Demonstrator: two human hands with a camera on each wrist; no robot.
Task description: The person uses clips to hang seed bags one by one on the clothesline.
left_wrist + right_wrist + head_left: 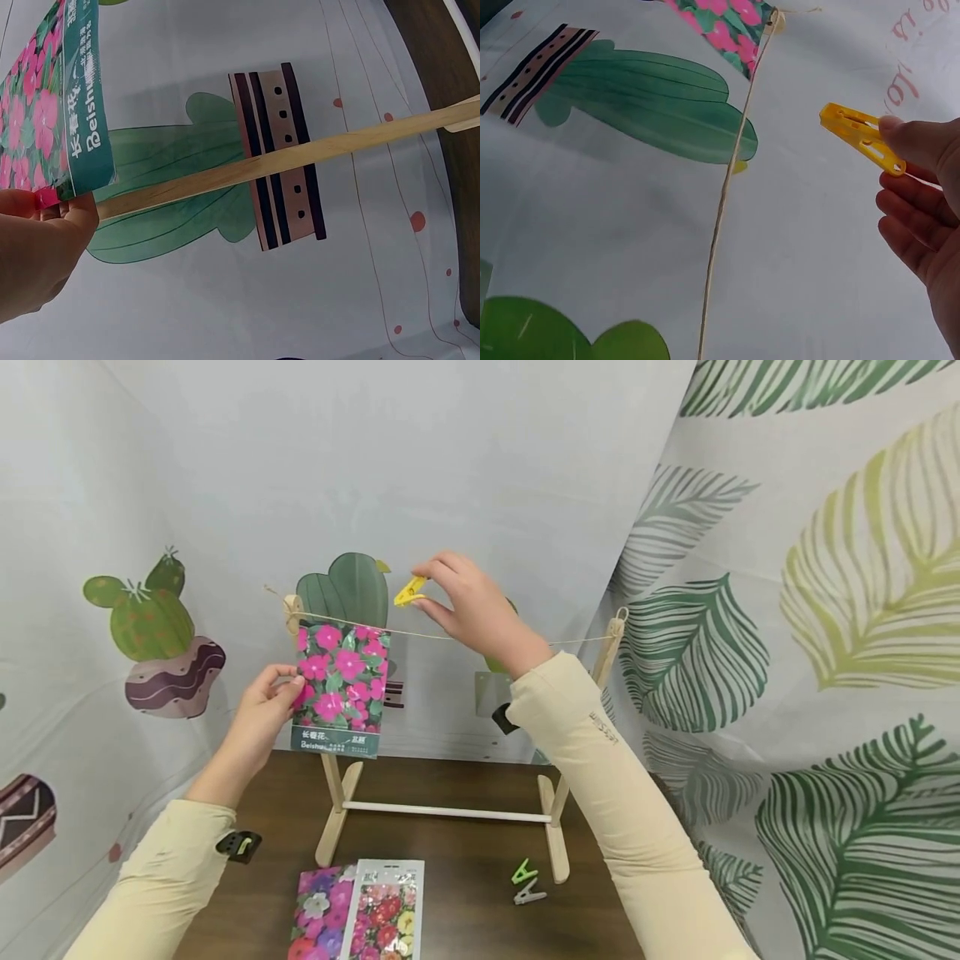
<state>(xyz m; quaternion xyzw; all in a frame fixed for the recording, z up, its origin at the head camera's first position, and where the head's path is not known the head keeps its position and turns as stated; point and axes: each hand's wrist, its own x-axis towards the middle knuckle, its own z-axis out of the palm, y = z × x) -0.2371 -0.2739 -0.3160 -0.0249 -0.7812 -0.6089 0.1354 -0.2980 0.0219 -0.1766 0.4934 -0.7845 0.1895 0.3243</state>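
My left hand (262, 710) pinches the left edge of a seed packet (341, 681) printed with pink flowers. The packet hangs upright, its top edge at the string (427, 635) near the left post. Thumb and fingers of my right hand (476, 606) pinch a yellow clothespin (410, 592), raised above the string and to the right of the packet. In the right wrist view the yellow clothespin (862, 139) is apart from the string (724, 195). In the left wrist view, fingers of the left hand (45, 247) grip the packet's edge (90, 112).
A wooden stand with a white crossbar (446, 812) carries the string between two posts. On the brown table (457, 868) lie two more packets, one with purple flowers (318, 914) and one white-bordered (386, 910). A green clothespin (524, 871) and a grey clothespin (529, 893) lie by the right foot.
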